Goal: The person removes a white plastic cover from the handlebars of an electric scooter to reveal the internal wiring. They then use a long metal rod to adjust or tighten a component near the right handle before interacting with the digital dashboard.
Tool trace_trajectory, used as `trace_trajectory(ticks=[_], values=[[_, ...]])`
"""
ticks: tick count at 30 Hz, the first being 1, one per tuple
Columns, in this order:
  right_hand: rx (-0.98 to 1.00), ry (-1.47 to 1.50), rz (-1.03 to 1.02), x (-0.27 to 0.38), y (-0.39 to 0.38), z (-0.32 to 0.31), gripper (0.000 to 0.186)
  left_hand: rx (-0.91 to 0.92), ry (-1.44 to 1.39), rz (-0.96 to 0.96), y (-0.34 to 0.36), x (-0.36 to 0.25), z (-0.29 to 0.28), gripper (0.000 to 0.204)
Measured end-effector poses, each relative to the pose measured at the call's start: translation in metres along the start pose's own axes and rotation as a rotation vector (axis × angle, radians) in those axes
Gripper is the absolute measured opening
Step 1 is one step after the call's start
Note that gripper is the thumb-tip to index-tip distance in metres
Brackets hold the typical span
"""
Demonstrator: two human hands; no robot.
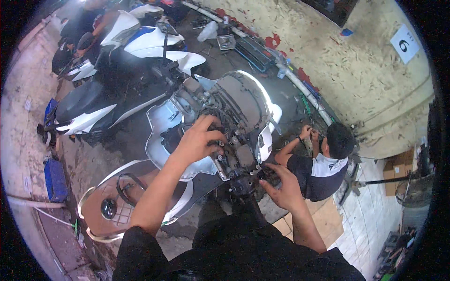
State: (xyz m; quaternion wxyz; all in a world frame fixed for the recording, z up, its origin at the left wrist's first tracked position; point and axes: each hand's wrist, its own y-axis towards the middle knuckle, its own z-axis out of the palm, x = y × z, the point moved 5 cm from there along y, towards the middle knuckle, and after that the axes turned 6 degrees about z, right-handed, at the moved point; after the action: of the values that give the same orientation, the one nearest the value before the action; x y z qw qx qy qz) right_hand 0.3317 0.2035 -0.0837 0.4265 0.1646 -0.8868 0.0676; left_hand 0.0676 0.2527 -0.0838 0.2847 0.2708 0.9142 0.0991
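The object under work is a partly stripped scooter front assembly [229,110], located at the centre of the view directly before the person, with wiring and mechanical parts exposed. The left hand [202,140] is over the middle of the assembly, fingers curled down among the cables; whether it has hold of any part cannot be determined, as the fingertips are partly hidden. The right hand [285,187] is at the near right side, thumb and forefinger moderately parted, beside a small dark component [268,175]; a firm grip cannot be confirmed. A pale blue panel [161,122] lies on the left side of the assembly and a white fairing [265,143] on its right. A scooter with a black seat [79,105] stands to the upper left. A co-worker [323,164] is seated low to the right, both hands together before the body. A blue bin [55,180] is by the left wall; a fan [415,189] is at far right.
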Motion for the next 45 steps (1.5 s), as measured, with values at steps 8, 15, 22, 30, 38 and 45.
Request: trace_trajectory(ticks=[8, 15, 22, 30, 38, 45], values=[[0.324, 0.065, 0.287, -0.030, 0.003, 0.020, 0.049, 0.053, 0.312, -0.249, 0.007, -0.022, 0.006, 0.044], [0.246, 0.082, 0.234, -0.042, -0.004, 0.022, 0.048, 0.080, 0.362, -0.209, -0.003, -0.023, 0.011, 0.049], [0.299, 0.183, 0.274, -0.045, -0.007, 0.027, 0.051, 0.094, 0.432, -0.087, 0.007, -0.034, 0.013, 0.049], [0.185, 0.111, 0.380, -0.041, -0.014, 0.030, 0.049, 0.050, 0.139, -0.111, 0.000, -0.022, 0.002, 0.044], [-0.133, 0.128, 0.650, -0.026, -0.047, 0.033, 0.037, 0.024, -0.018, 0.135, -0.014, 0.004, 0.001, 0.023], [-0.526, -0.081, 0.536, 0.039, -0.060, 0.044, 0.023, 0.167, 0.043, 0.353, 0.009, 0.016, 0.001, 0.018]])
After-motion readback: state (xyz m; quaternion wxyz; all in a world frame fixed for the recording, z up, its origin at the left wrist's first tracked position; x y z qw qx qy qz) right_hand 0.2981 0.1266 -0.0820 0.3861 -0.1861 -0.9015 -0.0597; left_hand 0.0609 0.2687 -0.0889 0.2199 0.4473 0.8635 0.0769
